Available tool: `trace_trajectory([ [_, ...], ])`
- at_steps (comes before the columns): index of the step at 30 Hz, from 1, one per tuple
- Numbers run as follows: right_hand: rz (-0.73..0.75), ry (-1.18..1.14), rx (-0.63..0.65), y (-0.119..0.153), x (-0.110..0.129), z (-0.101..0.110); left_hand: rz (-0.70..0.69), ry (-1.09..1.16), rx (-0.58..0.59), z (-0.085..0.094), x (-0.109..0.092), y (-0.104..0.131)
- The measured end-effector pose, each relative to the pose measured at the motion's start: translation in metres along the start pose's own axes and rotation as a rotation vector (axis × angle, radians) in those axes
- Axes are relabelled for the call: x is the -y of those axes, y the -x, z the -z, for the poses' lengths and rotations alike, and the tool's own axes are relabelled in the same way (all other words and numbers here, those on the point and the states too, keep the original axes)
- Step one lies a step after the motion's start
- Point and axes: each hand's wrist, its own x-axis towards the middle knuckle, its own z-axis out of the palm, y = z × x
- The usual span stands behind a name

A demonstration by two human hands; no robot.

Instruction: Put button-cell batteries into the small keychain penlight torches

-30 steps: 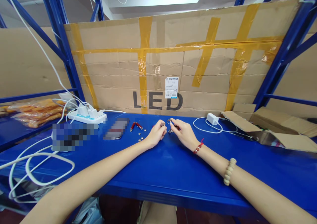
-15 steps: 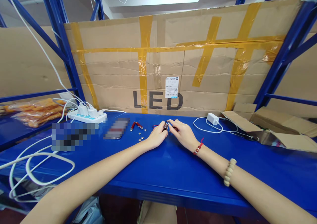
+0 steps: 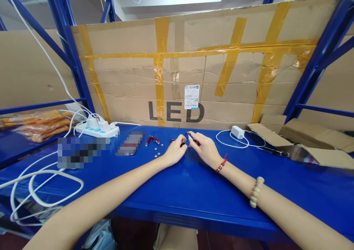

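My left hand (image 3: 174, 151) is closed around a small dark tube with a metal end (image 3: 183, 142), mostly hidden by the fingers. Facing it, my right hand (image 3: 204, 146) pinches a small dark piece with a thin dark loop (image 3: 188, 134) at its top; its kind is unclear. A narrow gap separates the two sets of fingertips. Left of my left hand, two short red tubes with silver ends (image 3: 152, 139) lie in a V. Several small silver button cells (image 3: 157, 154) are scattered close by. Something thin and reddish (image 3: 173, 140) shows just behind my left hand.
The blue table (image 3: 177, 191) ends at a front edge below my arms. To the left are a blurred phone-like slab (image 3: 130, 143), a white power strip (image 3: 96, 130) and looping white cables (image 3: 55, 172). At right sit a white charger (image 3: 238, 132) and an opened cardboard box (image 3: 297, 152).
My fingertips have drawn slightly apart, opening a small gap between the two held pieces. The loose tubes and button cells have stayed in place.
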Motion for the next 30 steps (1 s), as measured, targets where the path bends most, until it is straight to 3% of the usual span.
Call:
trace_trajectory([
  [11, 0.004, 0.036, 0.082, -0.0001, -0.0015, -0.0019, 0.002, -0.111, -0.001, -0.0019, 0.0024, -0.0008],
  [30, -0.010, 0.040, 0.092, -0.0011, 0.0014, 0.0003, 0.018, -0.115, -0.032, -0.0004, 0.0018, -0.0001],
])
